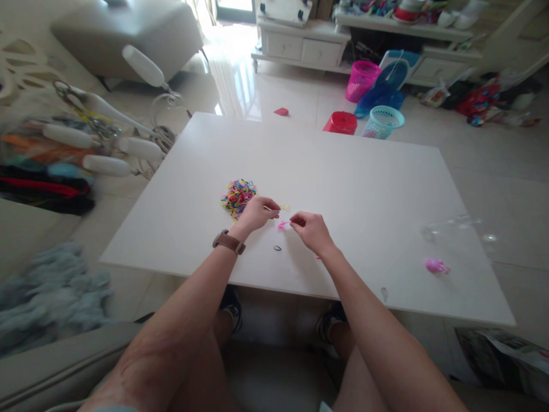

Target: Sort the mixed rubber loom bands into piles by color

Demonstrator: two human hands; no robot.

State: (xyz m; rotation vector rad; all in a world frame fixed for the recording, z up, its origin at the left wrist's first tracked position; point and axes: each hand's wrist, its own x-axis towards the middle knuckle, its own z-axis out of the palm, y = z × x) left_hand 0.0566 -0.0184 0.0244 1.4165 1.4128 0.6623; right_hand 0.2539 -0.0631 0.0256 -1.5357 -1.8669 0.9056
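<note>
White, smooth-topped rectangular table (364,189), seen from the seat. Left to right across it:

Heap of small, thin multicoloured loops (237,196), probably rubber or plastic, lying loose just beyond the left wrist. On that wrist, a brown-strapped watch (230,242).

Left hand (258,213): thumb and forefinger narrow, nearly meeting. Pale yellow thin strand (285,207) lies just past the fingertips; cannot tell whether it is gripped.

Dark oval ring (277,248) on the tabletop, nearer the body. Bright pink spiky little bunch (281,226) between the two hands, its right end at the right fingertips.

Right hand (313,230): thumb and forefinger pinched together, seemingly on that end. Small red scrap (318,257) beside the right wrist.

Farther right: clear teardrop-shaped piece (384,294) near the front edge, then a glossy pink rounded object (434,266).

Step in hand, as I judge it: fine two-handed handling of the bunch. Next move calls for a steady right pinch and precise left fingertips.
</note>
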